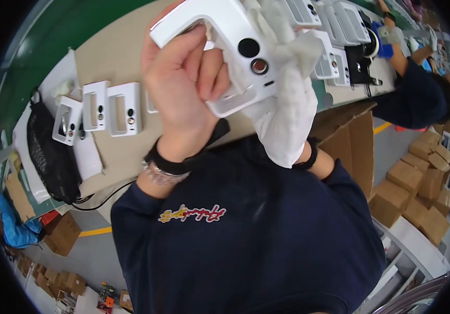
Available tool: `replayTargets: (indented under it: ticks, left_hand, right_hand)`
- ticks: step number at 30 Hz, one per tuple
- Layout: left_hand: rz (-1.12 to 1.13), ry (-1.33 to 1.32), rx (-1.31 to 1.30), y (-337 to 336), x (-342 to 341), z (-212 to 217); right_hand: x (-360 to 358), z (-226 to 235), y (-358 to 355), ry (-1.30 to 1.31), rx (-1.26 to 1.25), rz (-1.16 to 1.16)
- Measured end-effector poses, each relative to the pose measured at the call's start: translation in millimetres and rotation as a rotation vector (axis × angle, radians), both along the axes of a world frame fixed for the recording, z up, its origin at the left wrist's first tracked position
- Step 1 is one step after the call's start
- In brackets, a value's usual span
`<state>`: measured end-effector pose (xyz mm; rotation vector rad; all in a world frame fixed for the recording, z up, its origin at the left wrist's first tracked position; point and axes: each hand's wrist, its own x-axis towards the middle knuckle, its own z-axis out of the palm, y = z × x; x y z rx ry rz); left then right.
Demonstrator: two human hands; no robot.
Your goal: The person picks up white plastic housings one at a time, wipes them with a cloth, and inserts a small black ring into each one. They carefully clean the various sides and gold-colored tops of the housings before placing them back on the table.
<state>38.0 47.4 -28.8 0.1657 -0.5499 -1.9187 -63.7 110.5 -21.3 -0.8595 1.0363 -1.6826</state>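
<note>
Close in front of me, above the table edge, is a white plastic housing (238, 31) shaped like a rectangular frame, held tilted. Its face has a black round window, a copper-coloured round hole and a small dark slot. My bare left hand (178, 83) grips its left side, with the fingers curled through the frame's opening. In a loose white glove, my right hand (288, 99) closes round the housing's right side. White fabric bunches behind and inside the frame; whether it is all glove or also a cloth, I cannot tell.
Similar white housings (124, 110) stand on the beige table at left, beside a black mesh pouch (49, 149). Several more housings (340, 23) lie at upper right, near a white roll (372, 44). A cardboard box (350, 149) is by my right arm. A dark-sleeved co-worker (413, 102) works farther right.
</note>
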Motion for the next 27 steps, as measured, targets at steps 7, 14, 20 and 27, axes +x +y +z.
replayTargets:
  ticks: [7, 14, 20, 27]
  left_hand:
    - [0.851, -0.335, -0.167, -24.7, -38.0, 0.7]
    - [0.971, -0.572, -0.303, 1.2, -44.7, -7.8]
    - [0.242, -0.215, 0.034, 7.8, -16.3, 0.2]
    - [-0.318, -0.026, 0.249, -10.9, 9.4, 19.8]
  right_hand:
    - [45.4, -16.9, -24.0, 0.079, 0.012, -0.235]
    - [6.3, 4.0, -59.5, -0.303, 0.115, -0.24]
    - [-20.9, -6.0, -60.4, 0.265, 0.078, -0.389]
    - [-41.9, 34.8, -34.0, 1.596, -0.549, 0.345]
